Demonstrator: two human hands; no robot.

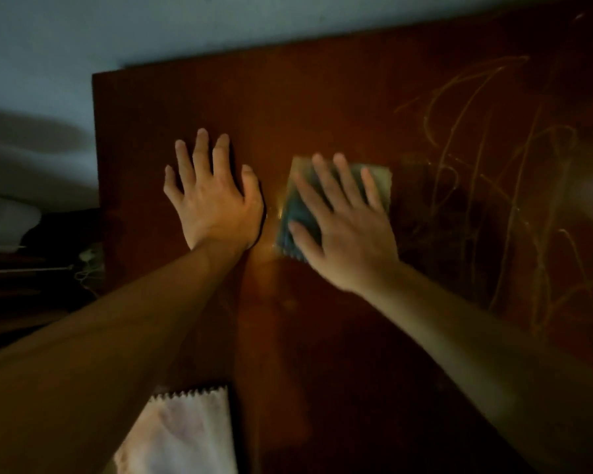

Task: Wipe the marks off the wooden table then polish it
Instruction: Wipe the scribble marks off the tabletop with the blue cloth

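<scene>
A dark reddish wooden table (322,97) fills most of the view. Pale scribbled marks (493,172) cover its right part. My right hand (346,227) lies flat with straight fingers on a square blue-green cloth (297,213), pressing it onto the table near the middle. My left hand (213,196) rests flat on the bare wood just left of the cloth, fingers spread. The picture is dim and the right hand is slightly blurred.
A white cloth with a zigzag edge (182,436) lies at the near edge, partly under my left forearm. The table's left edge (98,200) drops to dark clutter and cords on the floor side. A pale wall stands behind the table.
</scene>
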